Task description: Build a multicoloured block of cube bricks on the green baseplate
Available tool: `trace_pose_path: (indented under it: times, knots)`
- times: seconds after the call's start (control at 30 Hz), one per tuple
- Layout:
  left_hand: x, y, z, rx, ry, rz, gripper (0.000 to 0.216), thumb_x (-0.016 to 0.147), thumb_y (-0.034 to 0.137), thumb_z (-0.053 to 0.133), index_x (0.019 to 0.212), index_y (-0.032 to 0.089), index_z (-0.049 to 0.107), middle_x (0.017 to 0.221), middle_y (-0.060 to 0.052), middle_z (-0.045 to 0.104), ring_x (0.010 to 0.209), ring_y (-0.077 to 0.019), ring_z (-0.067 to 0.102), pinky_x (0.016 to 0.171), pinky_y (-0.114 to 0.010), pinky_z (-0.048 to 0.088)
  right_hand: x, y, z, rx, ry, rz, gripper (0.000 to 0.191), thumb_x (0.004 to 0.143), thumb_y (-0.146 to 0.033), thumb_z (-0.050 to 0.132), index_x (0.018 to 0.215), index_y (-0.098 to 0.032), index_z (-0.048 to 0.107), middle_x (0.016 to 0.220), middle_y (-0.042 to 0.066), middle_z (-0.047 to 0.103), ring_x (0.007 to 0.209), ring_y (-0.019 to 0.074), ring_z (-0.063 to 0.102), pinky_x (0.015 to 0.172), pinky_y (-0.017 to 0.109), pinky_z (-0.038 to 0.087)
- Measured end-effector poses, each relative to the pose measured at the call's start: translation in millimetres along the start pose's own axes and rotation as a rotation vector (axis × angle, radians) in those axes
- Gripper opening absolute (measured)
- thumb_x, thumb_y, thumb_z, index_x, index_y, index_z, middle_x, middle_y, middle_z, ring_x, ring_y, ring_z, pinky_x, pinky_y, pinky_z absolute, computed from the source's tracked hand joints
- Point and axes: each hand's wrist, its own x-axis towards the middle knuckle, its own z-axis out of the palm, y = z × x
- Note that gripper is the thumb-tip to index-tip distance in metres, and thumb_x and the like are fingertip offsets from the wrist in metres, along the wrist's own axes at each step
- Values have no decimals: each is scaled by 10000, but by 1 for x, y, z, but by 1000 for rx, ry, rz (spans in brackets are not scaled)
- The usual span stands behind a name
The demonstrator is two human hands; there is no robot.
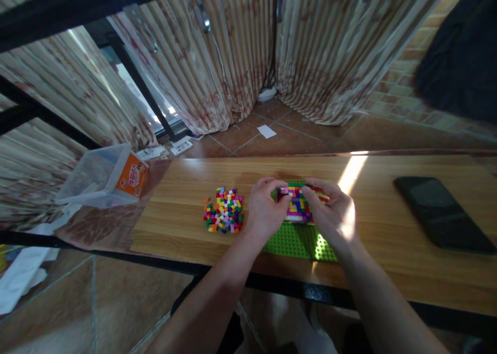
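Note:
A green studded baseplate [297, 241] lies on the table in front of me. On it is a low build of small multicoloured toy bricks [298, 208], with a pale strip along its near edge. My left hand [266, 205] is at the build's left side, thumb and forefinger bent together over its upper left corner; whatever is between the tips is too small to name. From the right, my right hand [334, 209] curls its thumb and fingers round the build, hiding part of it. Left of my left hand lies a pile of loose bricks [225, 211] in many colours.
A black tablet-like device [438, 211] lies on the right of the wooden table [174, 204]. Off its left end is a clear plastic bin [95, 175] with an orange label. Beyond the far edge are curtains [233, 59] and a white paper [266, 131] on the tiled floor.

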Motion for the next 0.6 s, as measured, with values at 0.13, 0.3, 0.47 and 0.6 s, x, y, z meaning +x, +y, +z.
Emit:
trace_pose_path:
  times: [0.13,0.3,0.47,0.6]
  knots:
    - [0,1,1,7,-6,-4,205,753,86,718,941,168,719,1051,-83,667,1055,-228,632,1004,-420,505,-3,-8,4,-60,-29,-4,372,802,-421,693,1086,-184,734,1114,116,720,1019,269,682,942,521,542]
    - [-1,4,2,20,-3,-14,186,779,84,679,942,166,713,1044,-82,666,1051,-220,632,996,-403,508,-2,-13,7,-106,-64,10,417,790,-436,691,1119,-182,731,1115,125,716,1005,270,684,948,520,535]
    - [-3,5,3,31,3,-10,173,788,105,681,944,174,712,1025,-73,672,1062,-215,630,1004,-390,506,0,-9,7,-100,-108,54,451,785,-424,687,1171,-192,720,1149,130,708,986,280,690,899,537,558]
    - [-3,5,3,40,3,-6,163,795,115,679,944,174,711,1027,-75,672,1063,-217,630,1002,-391,508,0,-5,5,-95,-131,59,452,782,-403,682,1185,-200,714,1160,127,706,989,281,693,889,537,567]
